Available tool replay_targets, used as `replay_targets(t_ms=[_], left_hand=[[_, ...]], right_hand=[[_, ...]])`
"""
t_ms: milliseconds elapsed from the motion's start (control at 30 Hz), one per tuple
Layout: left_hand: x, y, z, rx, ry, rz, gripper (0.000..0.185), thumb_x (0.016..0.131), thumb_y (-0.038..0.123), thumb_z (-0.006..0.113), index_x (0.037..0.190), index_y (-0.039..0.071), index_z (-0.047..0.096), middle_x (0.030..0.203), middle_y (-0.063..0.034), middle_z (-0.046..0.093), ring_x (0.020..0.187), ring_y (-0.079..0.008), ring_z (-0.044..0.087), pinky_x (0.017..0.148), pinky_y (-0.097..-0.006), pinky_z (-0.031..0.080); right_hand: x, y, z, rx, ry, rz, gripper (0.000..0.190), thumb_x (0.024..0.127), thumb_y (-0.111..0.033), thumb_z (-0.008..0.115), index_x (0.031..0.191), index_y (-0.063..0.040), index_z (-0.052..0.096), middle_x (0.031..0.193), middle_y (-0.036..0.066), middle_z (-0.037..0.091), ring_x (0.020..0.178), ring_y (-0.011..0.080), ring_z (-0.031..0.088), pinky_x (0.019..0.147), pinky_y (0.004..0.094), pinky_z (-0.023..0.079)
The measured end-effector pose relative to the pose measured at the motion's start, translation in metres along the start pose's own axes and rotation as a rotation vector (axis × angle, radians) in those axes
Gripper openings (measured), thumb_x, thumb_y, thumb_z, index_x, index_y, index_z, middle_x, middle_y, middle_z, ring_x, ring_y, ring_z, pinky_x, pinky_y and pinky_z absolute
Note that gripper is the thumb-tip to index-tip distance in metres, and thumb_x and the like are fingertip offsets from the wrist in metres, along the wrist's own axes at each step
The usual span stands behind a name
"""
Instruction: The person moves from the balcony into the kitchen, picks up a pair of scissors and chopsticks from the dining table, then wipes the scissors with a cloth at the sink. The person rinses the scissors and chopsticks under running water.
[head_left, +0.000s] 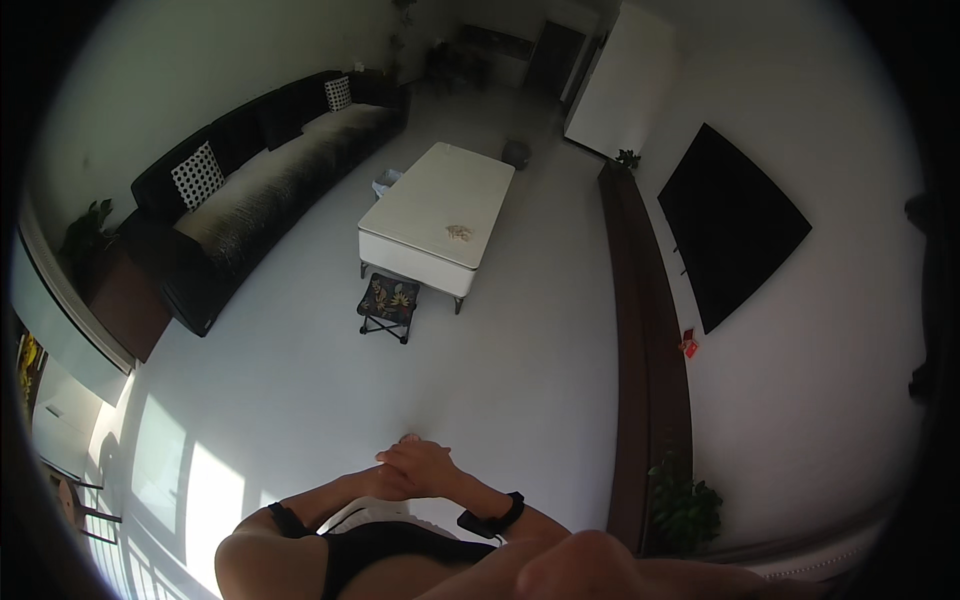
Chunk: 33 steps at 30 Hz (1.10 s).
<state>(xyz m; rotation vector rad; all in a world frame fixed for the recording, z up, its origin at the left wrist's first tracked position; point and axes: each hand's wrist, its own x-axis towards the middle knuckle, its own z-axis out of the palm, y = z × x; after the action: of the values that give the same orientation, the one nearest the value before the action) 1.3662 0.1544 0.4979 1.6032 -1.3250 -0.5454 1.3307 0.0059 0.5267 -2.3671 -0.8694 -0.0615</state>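
Observation:
My right hand lies across my left hand in front of my waist, the two clasped together. Most of the left hand's fingers are hidden under the right. No object shows in either hand. Black bands with small devices sit on both arms, the right one near the wrist and the left one further up the forearm. Beyond the hands, pale floor stretches to a folding stool with a floral seat. Behind the stool is a white coffee table bearing a small pile of beige pieces.
A dark sofa with dotted cushions lines the left wall. At right, a long brown low cabinet runs below a wall-mounted television. A leafy plant stands at its near end. One bin is behind the table.

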Motion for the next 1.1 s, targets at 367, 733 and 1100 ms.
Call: replay_targets(t_ms=[367, 733, 1100], left_hand=[[0.451, -0.130, -0.313, -0.819, 0.237, 0.144, 0.035, 0.102, 0.010, 0.054, 0.137, 0.004, 0.054, 0.125, -0.0166, 0.067, 0.111, -0.0262, 0.066, 0.101, -0.0409, 0.050], [0.853, -0.398, -0.403, -0.592, 0.405, -0.371, 0.023, 0.101, 0.009, 0.057, 0.122, 0.005, 0.065, 0.115, -0.0077, 0.071, 0.101, -0.0175, 0.069, 0.088, -0.0307, 0.053], [1.157, -0.644, -0.628, -0.387, 0.963, -0.632, 0.019, 0.099, 0.011, 0.054, 0.112, 0.005, 0.067, 0.105, -0.0054, 0.073, 0.090, -0.0148, 0.068, 0.077, -0.0285, 0.051]], right_hand=[[-0.010, 0.415, -0.218, 0.198, 0.482, 1.025, 0.025, 0.098, -0.016, 0.062, 0.120, -0.004, 0.061, 0.086, 0.013, 0.073, 0.074, 0.0259, 0.072, 0.069, 0.0366, 0.057], [0.028, 0.790, -0.458, 0.366, 0.753, 1.165, 0.016, 0.101, -0.011, 0.057, 0.105, 0.002, 0.066, 0.082, 0.012, 0.072, 0.073, 0.0180, 0.072, 0.066, 0.0304, 0.059], [0.291, 1.230, -0.786, 0.031, 0.282, 0.510, 0.021, 0.098, -0.019, 0.060, 0.114, -0.005, 0.066, 0.102, 0.013, 0.070, 0.083, 0.0302, 0.068, 0.075, 0.0379, 0.054]])
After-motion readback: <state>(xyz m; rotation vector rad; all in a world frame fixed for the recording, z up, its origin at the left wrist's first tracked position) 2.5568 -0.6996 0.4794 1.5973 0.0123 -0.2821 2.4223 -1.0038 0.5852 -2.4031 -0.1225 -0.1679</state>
